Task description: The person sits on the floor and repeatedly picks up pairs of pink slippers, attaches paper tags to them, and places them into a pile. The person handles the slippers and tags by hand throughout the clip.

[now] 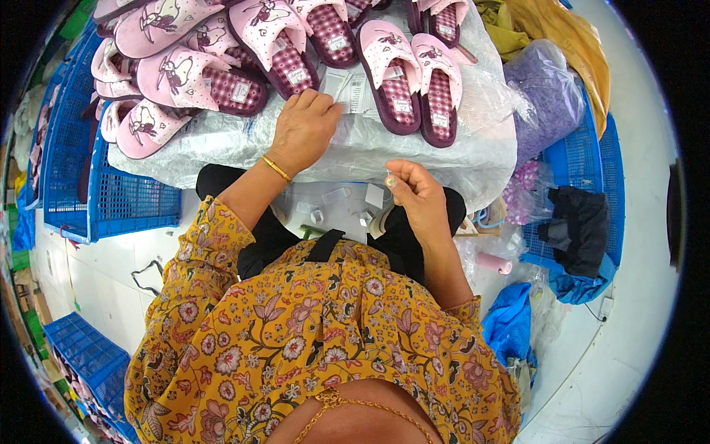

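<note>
Pink slippers with a dark character print and plum checked insoles lie on the plastic-covered worktable (185, 166). My left hand (303, 129) has its fingers curled down at the heel of one slipper (292, 70), beside a stack of white printed labels (357, 95). Whatever its fingertips hold is hidden beneath them. Nearer to me and to the right, my right hand (419, 196) is raised off the table edge, thumb and forefinger pinched. A tiny pale bit shows at that pinch, too small to name. A pair of slippers (403, 85) stands beyond it.
Blue plastic crates (137, 196) stand at the left, another (89, 355) lower down. To the right are a bagged purple bundle (543, 96), a blue crate (610, 170) with dark cloth (580, 229) over it, and a pink thread spool (494, 263). Paper scraps (375, 195) lie below the table edge.
</note>
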### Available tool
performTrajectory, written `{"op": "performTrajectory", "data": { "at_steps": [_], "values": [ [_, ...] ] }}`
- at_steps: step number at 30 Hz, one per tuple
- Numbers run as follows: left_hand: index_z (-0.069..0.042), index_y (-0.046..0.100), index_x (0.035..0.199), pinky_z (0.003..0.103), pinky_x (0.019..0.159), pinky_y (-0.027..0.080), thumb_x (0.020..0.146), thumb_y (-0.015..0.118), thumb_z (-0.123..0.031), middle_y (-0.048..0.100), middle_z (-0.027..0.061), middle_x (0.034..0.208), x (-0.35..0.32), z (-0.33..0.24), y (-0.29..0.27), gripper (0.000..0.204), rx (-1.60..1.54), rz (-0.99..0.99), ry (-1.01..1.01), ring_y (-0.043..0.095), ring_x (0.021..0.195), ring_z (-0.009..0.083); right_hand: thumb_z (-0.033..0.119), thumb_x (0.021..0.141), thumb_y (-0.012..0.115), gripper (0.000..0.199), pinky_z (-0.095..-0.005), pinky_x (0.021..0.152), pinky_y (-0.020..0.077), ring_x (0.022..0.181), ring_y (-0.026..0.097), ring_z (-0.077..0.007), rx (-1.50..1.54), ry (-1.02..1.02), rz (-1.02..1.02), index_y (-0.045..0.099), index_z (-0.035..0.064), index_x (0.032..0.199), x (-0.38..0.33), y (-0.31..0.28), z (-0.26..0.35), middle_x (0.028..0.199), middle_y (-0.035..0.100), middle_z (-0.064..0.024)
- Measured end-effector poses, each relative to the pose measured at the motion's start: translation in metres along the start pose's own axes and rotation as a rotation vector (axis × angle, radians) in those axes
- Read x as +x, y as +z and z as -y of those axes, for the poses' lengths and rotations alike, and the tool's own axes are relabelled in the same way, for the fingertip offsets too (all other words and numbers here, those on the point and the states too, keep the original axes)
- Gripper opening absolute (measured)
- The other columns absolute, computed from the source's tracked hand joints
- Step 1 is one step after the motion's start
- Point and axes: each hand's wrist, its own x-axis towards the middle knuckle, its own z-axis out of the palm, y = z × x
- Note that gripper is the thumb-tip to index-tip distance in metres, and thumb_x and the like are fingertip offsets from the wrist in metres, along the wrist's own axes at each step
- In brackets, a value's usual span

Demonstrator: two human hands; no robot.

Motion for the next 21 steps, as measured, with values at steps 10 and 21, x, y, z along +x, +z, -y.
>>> {"op": "performTrajectory", "data": {
  "at_steps": [10, 21],
  "values": [
    [-0.009, 0.065, 0.079, 0.036, 0.066, 0.047, 0.068, 0.072, -0.007, 0.059, 0.003, 0.082, -0.02, -0.018, -0.018, 0.014, -0.214, -0.216, -0.016, 0.058, 0.076, 0.024, 0.013, 0.093, 0.066, 0.025, -0.0223, 0.07, 0.0449, 0.076, 0.052, -0.0056, -0.114, -0.016, -0.054, 0.064, -0.0006, 0.114, 0.005, 0.012, 0.005, 0.087, 0.062, 0.0022],
    [-0.011, 0.067, 0.092, 0.039, 0.076, 0.046, 0.063, 0.083, -0.014, 0.061, 0.0038, 0.091, -0.069, -0.057, -0.04, 0.033, -0.394, -0.116, 0.02, 0.059, 0.085, 0.0257, 0.009, 0.095, 0.062, 0.014, -0.0239, 0.071, 0.0465, 0.077, 0.055, -0.0068, -0.076, -0.131, -0.09, 0.061, -0.0004, 0.105, 0.053, 0.055, -0.021, 0.087, 0.063, -0.0009]
  ]
}}
